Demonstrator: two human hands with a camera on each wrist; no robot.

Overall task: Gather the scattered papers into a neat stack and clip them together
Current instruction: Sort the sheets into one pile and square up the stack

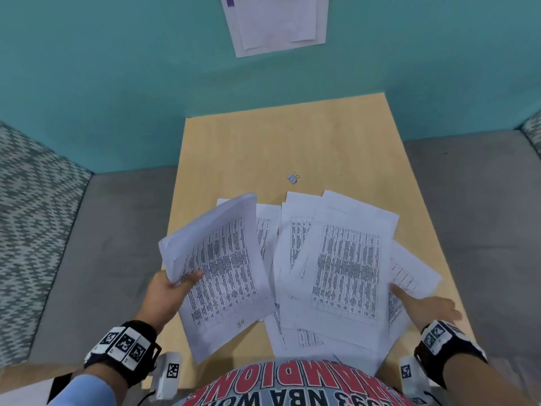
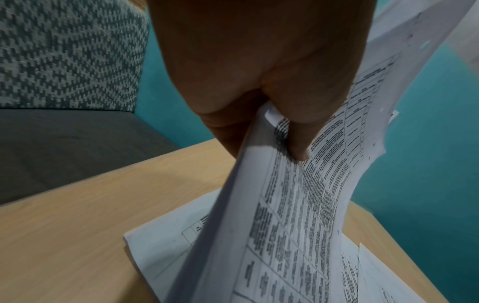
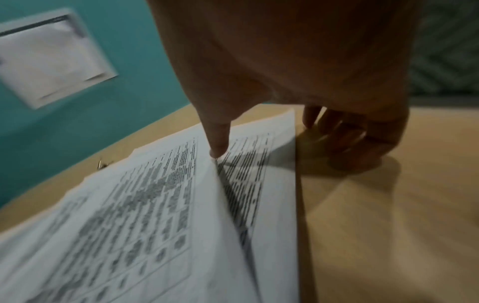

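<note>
My left hand (image 1: 181,284) grips a bundle of printed sheets (image 1: 222,268) lifted off the table at its left side; in the left wrist view the thumb (image 2: 298,143) presses on the top of the bundle (image 2: 298,215). Several more printed sheets (image 1: 345,259) lie fanned and overlapping on the wooden table (image 1: 263,142). At their right edge is my right hand (image 1: 409,298): its thumb (image 3: 217,147) touches a raised sheet edge, and its fingers (image 3: 344,135) rest loosely curled on the bare table beside the sheets (image 3: 142,215). A small pale blue binder clip (image 1: 293,177) lies beyond the papers.
A teal wall stands behind the table, with a white notice (image 1: 275,22) pinned on it. Grey sofa seats (image 1: 111,244) flank the table, and a patterned cushion (image 1: 29,215) is at the far left. Bare tabletop lies beyond the clip.
</note>
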